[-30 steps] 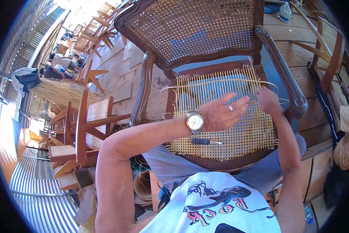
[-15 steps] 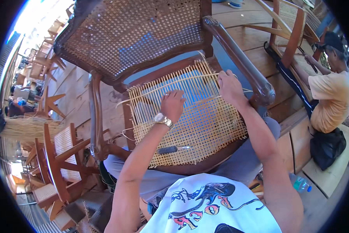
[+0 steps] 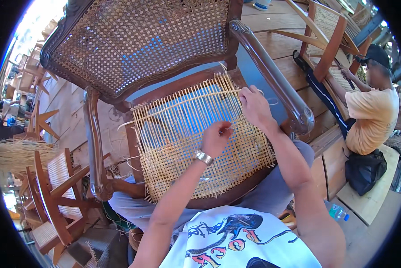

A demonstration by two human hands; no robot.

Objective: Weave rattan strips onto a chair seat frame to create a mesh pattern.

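Observation:
A wooden armchair's seat of half-woven cane (image 3: 173, 172) lies in front of me, tightly meshed near me, with parallel strands spaced apart toward the back. One loose cane strand (image 3: 182, 105) crosses these in a bow. My right hand (image 3: 255, 107) pinches this strand at the seat's right edge. Over the middle of the weave, my left hand (image 3: 217, 139) is curled with thumb and fingers close together; whether anything is between them is hidden. A metal tip (image 3: 204, 179) shows beside my left forearm; the rest of that tool is covered.
The chair's cane backrest (image 3: 164, 44) rises beyond the seat, between the left armrest (image 3: 93, 138) and the right armrest (image 3: 272, 73). Other wooden chairs (image 3: 59, 192) and a cane bundle (image 3: 24, 154) are at left. A co-worker (image 3: 372, 107) sits at right, near a plastic bottle (image 3: 336, 211).
My left hand has moved right and toward me from the spaced strands, and its fingers have curled. My right hand stays at the seat's right edge. The view has shifted slightly.

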